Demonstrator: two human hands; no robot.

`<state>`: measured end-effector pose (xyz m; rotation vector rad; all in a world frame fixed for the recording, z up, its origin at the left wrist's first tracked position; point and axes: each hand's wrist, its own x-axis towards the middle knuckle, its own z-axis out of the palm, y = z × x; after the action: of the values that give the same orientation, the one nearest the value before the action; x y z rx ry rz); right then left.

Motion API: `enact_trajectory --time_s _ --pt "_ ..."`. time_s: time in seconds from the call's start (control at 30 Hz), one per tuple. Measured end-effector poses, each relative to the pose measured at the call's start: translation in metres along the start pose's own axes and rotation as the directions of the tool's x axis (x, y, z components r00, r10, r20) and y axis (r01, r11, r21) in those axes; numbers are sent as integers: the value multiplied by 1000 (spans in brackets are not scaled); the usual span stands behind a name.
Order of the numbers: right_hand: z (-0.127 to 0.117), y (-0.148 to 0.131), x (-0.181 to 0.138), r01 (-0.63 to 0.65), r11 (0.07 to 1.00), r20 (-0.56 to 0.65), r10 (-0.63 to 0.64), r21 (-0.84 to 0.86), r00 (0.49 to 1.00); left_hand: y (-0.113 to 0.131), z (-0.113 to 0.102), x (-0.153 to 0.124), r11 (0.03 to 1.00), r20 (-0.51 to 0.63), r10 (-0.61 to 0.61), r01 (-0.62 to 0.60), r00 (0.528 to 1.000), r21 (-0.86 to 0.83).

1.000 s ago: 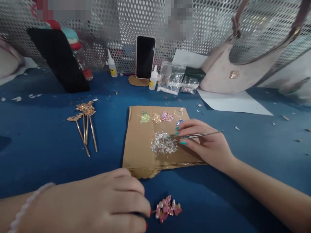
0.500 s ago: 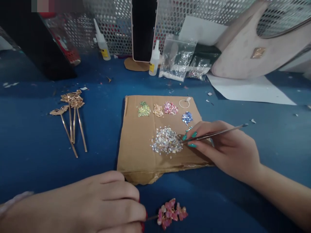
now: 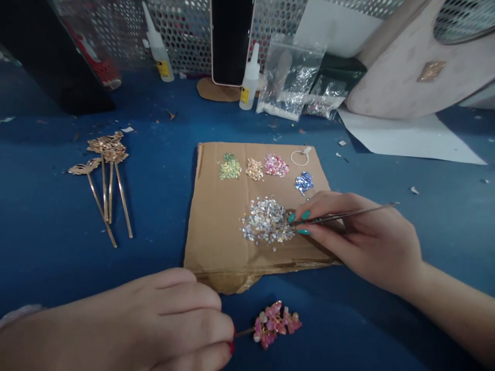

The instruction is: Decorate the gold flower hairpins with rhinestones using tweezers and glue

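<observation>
My left hand point(image 3: 181, 324) is closed around the thin stem of a hairpin point(image 3: 276, 324), whose head of pink stones and gold wire points right, just above the blue tabletop. In my right hand point(image 3: 371, 237) is a pair of slim metal tweezers point(image 3: 348, 213), pinched between thumb and fingers. The tips reach the right edge of a loose heap of silvery sequins point(image 3: 266, 221), partly hidden by the fingertips. That heap lies on a square of brown cardboard point(image 3: 216, 226). Behind it are smaller piles: green sequins point(image 3: 230, 167), peach sequins point(image 3: 254, 169), pink sequins point(image 3: 276, 165) and blue sequins point(image 3: 304, 182).
Several gold hairpins point(image 3: 112, 180) lie at the left. A white ring with a tag point(image 3: 299, 157) rests on the cardboard. At the back stand two glue bottles point(image 3: 160, 56), a phone point(image 3: 232, 41), plastic bags point(image 3: 292, 77) and a pale bag point(image 3: 406, 77) on white paper point(image 3: 410, 139).
The tweezers have shifted slightly at the heap's right edge, and some silvery sequins there have spread a little. The hairpin head in my left hand sits slightly higher. The view has tilted a little.
</observation>
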<state>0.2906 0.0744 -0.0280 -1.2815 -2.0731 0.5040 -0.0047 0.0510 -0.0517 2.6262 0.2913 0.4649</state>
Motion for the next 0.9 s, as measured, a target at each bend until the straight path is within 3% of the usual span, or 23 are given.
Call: enact_trajectory --time_s 0.3,0.47,0.9 --pt "-2 -2 -1 21 999 -23 -22 -45 999 -2 -1 2 1000 18 12 -11 1000 -17" --pt "-2 -12 5 87 983 18 -86 -163 996 0 -1 4 1000 -1 4 -4 1000 -30" --pt "5 -18 8 74 987 52 -67 -140 996 1 -1 7 999 -5 -9 9 1000 -53"
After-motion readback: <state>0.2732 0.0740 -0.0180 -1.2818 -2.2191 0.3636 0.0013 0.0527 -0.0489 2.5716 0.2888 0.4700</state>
